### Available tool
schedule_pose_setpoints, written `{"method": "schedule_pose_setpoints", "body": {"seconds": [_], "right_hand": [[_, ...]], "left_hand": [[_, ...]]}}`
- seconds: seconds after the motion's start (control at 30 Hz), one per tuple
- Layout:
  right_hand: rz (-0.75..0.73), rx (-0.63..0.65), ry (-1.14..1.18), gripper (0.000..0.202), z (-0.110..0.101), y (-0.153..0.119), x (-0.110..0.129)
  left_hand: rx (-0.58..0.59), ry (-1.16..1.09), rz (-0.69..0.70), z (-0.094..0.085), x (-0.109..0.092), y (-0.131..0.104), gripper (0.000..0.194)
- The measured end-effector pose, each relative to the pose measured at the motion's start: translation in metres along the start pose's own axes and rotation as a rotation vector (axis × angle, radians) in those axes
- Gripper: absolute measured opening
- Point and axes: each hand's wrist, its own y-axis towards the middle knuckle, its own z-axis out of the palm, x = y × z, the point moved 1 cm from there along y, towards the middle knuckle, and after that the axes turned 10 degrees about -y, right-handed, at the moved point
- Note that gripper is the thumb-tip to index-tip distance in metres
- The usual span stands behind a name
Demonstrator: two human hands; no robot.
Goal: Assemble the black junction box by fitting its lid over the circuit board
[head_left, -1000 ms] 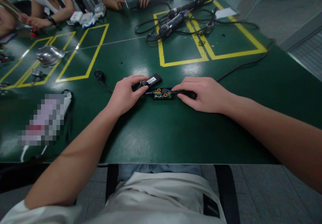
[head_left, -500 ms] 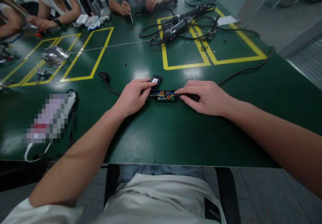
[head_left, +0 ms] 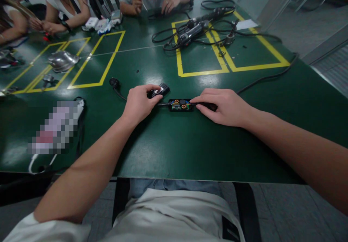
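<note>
An open black plastic case [head_left: 176, 110] lies on the green table, with a circuit board, copper-wound coils and coloured wires showing inside. The thumb and fingers of my left hand [head_left: 139, 102] close on a black case cover [head_left: 164, 88] with a pale label, tilted just behind the case's left end. At the case's right end, my right hand [head_left: 225, 106] pinches the black power cord [head_left: 209, 105] where it enters. The cord's left stretch [head_left: 163, 104] runs under my left hand to a plug [head_left: 114, 83].
A phone-like blurred object [head_left: 56, 128] lies at left with cables. Farther off are a shiny metal shell [head_left: 63, 61], yellow tape outlines [head_left: 202, 74] and a corded black tool [head_left: 193, 33]. A co-worker's hands [head_left: 170, 3] and other people are across the table.
My left hand has drawn slightly left and turned the cover, moving it left and down off its upright slant. My right hand stays at the cord. The co-worker opposite has raised a thin tool.
</note>
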Motion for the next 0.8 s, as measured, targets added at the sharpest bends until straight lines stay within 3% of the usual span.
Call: {"method": "schedule_pose_setpoints", "body": {"seconds": [0.1, 0.2, 0.3, 0.37, 0.43, 0.8], "right_hand": [[0.035, 0.003, 0.005, 0.035, 0.000, 0.000, 0.000], [0.104, 0.021, 0.016, 0.047, 0.000, -0.001, -0.001], [0.127, 0.017, 0.026, 0.054, 0.001, -0.002, -0.002], [0.120, 0.014, 0.026, 0.055, 0.001, -0.002, -0.002], [0.114, 0.016, 0.023, 0.054, 0.002, -0.002, -0.002], [0.097, 0.015, 0.025, 0.047, 0.000, -0.001, 0.000]], "left_hand": [[-0.027, -0.101, 0.030, -0.001, -0.005, -0.002, 0.033], [0.006, -0.175, 0.203, -0.001, -0.016, -0.008, 0.040], [0.189, -0.168, 0.366, 0.002, -0.025, -0.014, 0.038], [0.320, -0.137, 0.414, 0.005, -0.028, -0.016, 0.036], [0.374, -0.114, 0.427, 0.007, -0.027, -0.016, 0.036], [0.237, -0.183, 0.438, 0.013, -0.030, -0.018, 0.031]]}}
